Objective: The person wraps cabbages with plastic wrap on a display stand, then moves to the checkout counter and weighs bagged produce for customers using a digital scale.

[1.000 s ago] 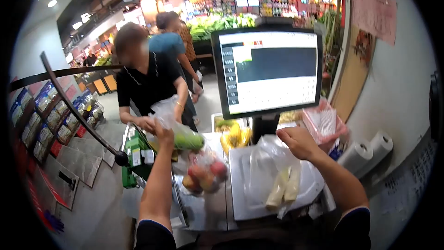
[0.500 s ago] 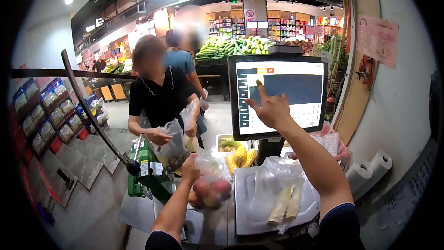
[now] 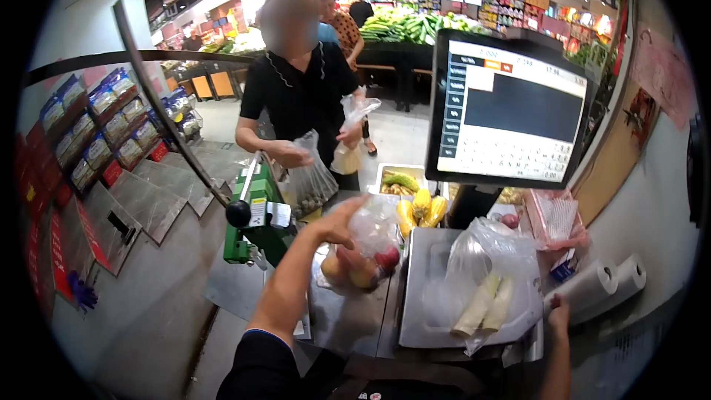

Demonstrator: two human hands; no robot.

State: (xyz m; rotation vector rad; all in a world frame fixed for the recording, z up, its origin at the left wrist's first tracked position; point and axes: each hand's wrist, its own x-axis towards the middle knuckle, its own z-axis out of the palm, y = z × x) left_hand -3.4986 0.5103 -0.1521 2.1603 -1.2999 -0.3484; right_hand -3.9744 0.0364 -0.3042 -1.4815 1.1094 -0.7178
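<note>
My left hand (image 3: 335, 228) is open beside the top of a clear plastic bag (image 3: 374, 226) of round red and yellowish fruit (image 3: 361, 265), its fingers stretched toward the bag. The bag stands on the metal counter. Low at the right, my right hand (image 3: 559, 314) is beside the right edge of the weighing scale (image 3: 426, 281); its fingers are small and unclear. On the scale lies a clear bag (image 3: 474, 252) with two pale, cut stalk-like pieces (image 3: 485, 306). The touch screen (image 3: 518, 115) stands behind the scale.
A person in black (image 3: 300, 89) stands across the counter, holding plastic bags. A green bag-sealing device (image 3: 255, 215) is at my left. Corn cobs (image 3: 421, 209) and a white tray (image 3: 383, 180) of produce lie behind the scale. White rolls (image 3: 589, 287) are at the right.
My right hand has moved from the touch screen down to the scale's right side. My left hand has let go of the fruit bag. The view has shifted.
</note>
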